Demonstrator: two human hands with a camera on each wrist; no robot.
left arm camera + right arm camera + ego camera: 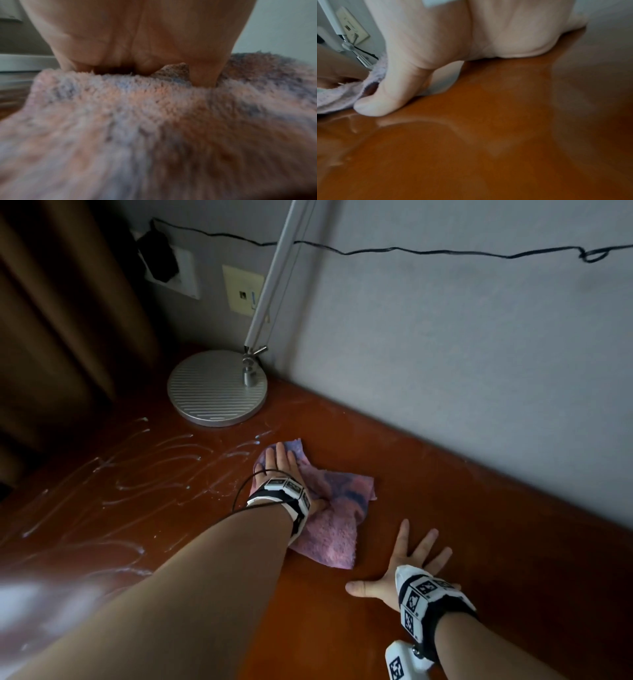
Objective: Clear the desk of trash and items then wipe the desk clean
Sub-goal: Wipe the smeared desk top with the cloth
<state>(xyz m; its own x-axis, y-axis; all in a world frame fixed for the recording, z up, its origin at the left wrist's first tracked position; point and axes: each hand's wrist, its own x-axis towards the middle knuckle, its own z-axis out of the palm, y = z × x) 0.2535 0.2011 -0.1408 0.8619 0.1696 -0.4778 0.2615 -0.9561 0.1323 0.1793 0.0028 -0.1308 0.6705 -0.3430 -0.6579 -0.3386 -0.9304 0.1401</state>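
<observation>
A pink and purple fluffy cloth [337,520] lies crumpled on the reddish-brown desk [445,508]. My left hand [282,465] presses flat on its far left part, fingers straight and pointing toward the lamp. In the left wrist view the palm [137,40] bears down on the cloth [154,121]. My right hand [409,563] rests flat on the bare desk to the right of the cloth, fingers spread. The right wrist view shows its thumb [385,97] on the wood [488,135] beside the cloth's edge [337,97]. White wet streaks [144,474] cover the desk's left part.
A round silver lamp base [217,388] stands at the back left corner, its white arm [277,275] leaning up along the grey wall. Wall sockets [239,290] and a black cable [411,251] sit above. A brown curtain [51,320] hangs at the left.
</observation>
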